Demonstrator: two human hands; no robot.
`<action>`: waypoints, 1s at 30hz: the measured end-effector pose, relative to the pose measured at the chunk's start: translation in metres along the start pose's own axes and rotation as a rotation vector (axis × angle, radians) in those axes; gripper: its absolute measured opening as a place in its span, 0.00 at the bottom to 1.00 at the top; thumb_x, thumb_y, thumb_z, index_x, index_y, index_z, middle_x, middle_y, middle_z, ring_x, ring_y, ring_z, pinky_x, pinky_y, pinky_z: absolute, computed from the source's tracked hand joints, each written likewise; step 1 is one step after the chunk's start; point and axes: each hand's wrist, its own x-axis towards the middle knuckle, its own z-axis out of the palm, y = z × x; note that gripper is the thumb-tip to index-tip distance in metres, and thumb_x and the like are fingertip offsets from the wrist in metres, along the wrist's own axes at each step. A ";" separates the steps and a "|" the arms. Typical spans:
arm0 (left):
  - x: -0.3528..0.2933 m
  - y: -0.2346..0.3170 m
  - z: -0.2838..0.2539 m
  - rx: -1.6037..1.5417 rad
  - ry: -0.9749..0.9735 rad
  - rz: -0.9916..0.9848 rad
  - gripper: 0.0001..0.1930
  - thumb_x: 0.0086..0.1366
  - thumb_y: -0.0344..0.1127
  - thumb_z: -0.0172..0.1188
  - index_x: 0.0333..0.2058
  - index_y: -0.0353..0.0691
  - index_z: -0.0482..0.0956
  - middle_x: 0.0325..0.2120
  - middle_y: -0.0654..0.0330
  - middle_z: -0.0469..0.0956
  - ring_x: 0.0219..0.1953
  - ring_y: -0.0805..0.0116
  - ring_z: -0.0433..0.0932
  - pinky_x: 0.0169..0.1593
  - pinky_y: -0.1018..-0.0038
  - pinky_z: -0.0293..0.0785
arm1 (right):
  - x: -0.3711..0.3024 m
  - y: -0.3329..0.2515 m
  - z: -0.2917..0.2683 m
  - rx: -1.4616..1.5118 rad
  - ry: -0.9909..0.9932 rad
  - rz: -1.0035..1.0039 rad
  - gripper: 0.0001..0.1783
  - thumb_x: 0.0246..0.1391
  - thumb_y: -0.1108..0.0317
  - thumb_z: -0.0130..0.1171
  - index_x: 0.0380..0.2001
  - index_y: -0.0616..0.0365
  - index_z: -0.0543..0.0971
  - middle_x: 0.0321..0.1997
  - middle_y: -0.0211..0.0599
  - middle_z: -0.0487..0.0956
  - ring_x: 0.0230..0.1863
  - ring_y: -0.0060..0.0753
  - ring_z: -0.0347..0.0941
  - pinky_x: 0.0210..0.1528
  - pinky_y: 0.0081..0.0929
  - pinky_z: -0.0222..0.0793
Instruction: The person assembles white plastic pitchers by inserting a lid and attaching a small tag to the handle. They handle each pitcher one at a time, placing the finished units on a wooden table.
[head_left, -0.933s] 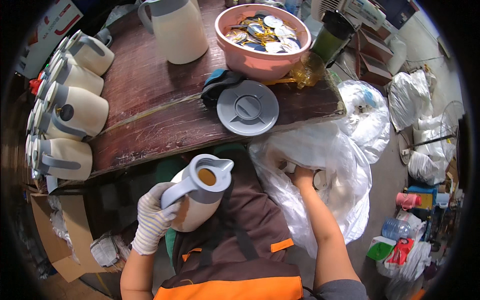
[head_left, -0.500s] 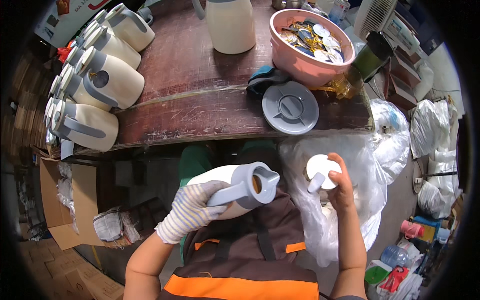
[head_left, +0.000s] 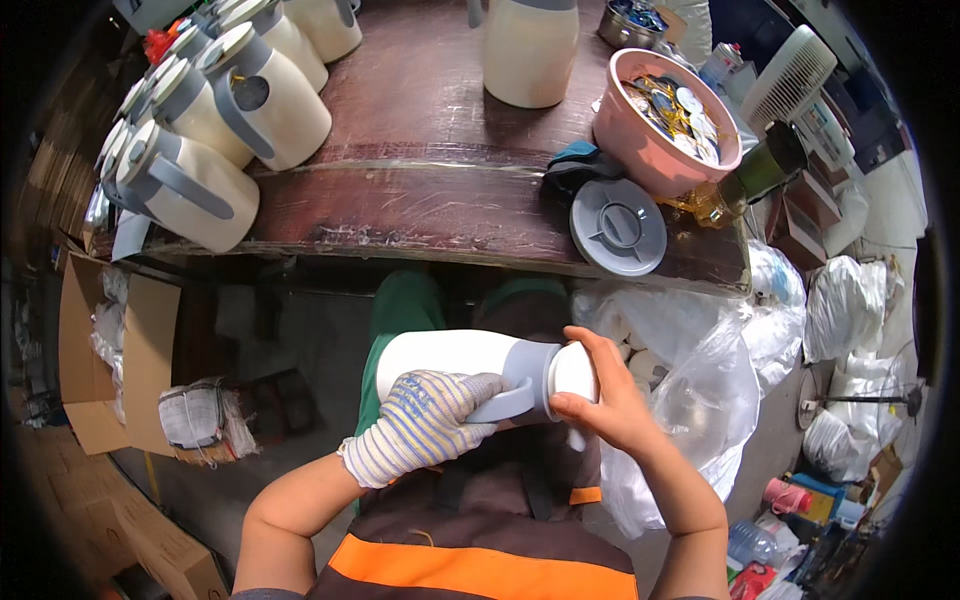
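A white thermos jug [head_left: 450,352] with a grey collar and handle lies on its side across my lap, its mouth toward the right. My left hand [head_left: 425,420], in a striped knit glove, is closed round the grey handle. Bare, my right hand [head_left: 618,395] grips a white lid [head_left: 573,375] between thumb and fingers. The lid sits against the jug's mouth; whether it is seated cannot be seen. Just beyond my right hand is an open clear plastic bag [head_left: 690,390] with round white pieces inside.
On the dark red table [head_left: 400,210] stand several white-and-grey jugs [head_left: 200,180] at left and one jug [head_left: 530,55] at the back. A pink tub [head_left: 665,150] of tags and a grey round disc [head_left: 618,228] are at right. A cardboard box [head_left: 150,350] sits lower left.
My right hand has brought the white lid leftward onto the jug's mouth. The jug has turned so its mouth points right, and the whole view has shifted.
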 end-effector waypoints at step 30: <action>0.073 -0.051 -0.005 -0.264 0.149 -0.258 0.11 0.54 0.33 0.64 0.38 0.41 0.82 0.31 0.55 0.82 0.36 0.64 0.82 0.41 0.71 0.76 | 0.006 -0.023 0.039 -0.383 0.188 -0.796 0.41 0.40 0.52 0.69 0.60 0.46 0.70 0.65 0.46 0.65 0.66 0.50 0.61 0.65 0.54 0.53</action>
